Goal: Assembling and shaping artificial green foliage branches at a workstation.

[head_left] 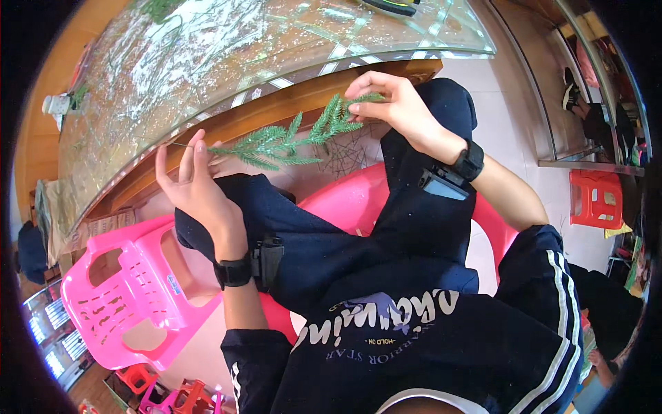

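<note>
Green artificial fir sprig [289,141], centre of frame, stretched across below the glass-topped table [207,62]. Likely light, springy, wiry; best taken at the ends. Left hand [196,183] pinching the thin stem end, right hand [396,103] pinching the tip.

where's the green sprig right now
In the head view the green artificial fir sprig is held between the left hand and right hand, just below the glass-topped table edge.
</note>
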Tool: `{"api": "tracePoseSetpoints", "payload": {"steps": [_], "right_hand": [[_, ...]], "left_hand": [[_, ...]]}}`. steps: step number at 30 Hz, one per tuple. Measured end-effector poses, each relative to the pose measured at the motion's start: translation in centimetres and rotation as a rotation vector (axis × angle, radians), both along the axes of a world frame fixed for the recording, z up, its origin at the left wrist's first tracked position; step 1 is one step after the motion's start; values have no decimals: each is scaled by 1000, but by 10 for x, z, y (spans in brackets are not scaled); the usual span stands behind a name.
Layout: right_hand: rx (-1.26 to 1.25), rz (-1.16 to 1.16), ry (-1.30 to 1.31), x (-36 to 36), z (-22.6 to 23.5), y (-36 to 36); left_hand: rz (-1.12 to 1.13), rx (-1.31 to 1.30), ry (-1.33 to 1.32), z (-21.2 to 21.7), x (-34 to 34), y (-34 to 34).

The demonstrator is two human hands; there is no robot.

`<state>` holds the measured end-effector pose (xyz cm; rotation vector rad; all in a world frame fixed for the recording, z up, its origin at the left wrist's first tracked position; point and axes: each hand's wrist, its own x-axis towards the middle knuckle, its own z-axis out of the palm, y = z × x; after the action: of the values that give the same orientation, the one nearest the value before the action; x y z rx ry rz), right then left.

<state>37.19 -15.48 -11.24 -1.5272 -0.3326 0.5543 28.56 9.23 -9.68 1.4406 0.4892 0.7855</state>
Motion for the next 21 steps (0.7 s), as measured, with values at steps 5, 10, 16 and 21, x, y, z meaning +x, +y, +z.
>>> {"api": "tracePoseSetpoints", "payload": {"steps": [5,10,16,21], "right_hand": [[339,187,24,7,6,-7],[391,207,61,9,4,-8],[307,222,27,11,2,-7],[258,238,-16,12,3,-8]], "left_hand": [[28,-78,56,1,1,7],[30,-91,86,-3,1,14],[10,-139,106,-10,3,20],[-64,-187,154,-13,4,21]]}}
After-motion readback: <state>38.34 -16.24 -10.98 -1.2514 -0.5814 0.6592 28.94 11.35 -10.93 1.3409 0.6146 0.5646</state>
